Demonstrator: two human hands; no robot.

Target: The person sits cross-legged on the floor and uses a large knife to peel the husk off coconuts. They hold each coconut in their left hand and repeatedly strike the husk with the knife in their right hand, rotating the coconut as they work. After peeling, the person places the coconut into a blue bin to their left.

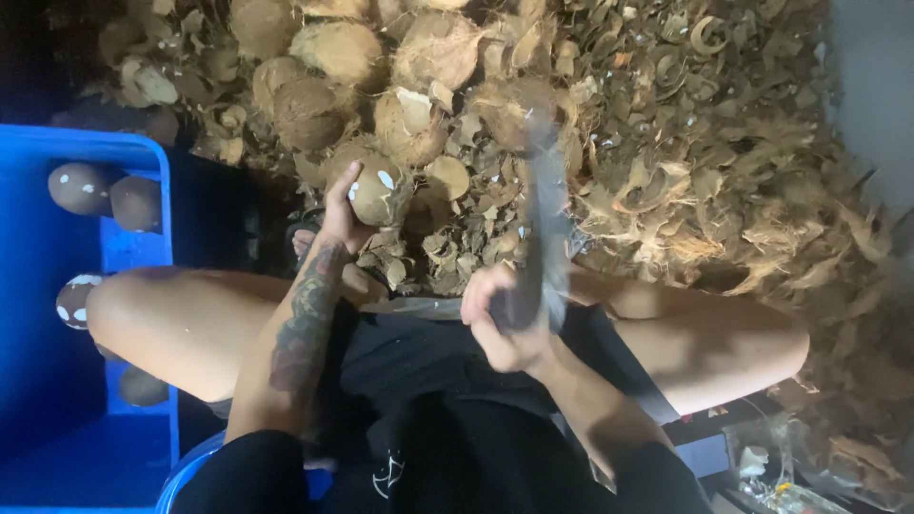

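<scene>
At the far left, several peeled coconuts (79,187) are being kept in a blue crate (43,286). Further right, a brown coconut (378,190) with white chipped patches is being gripped by the left hand (340,217), fingers curled round its lower left side, just ahead of the knees. Beside it, a long blade (546,205) is being held raised by the right hand (505,319), closed tight round the handle, its blurred tip lying just right of the coconut. Behind and to the right, a heap of husk pieces (705,152) is being piled.
</scene>
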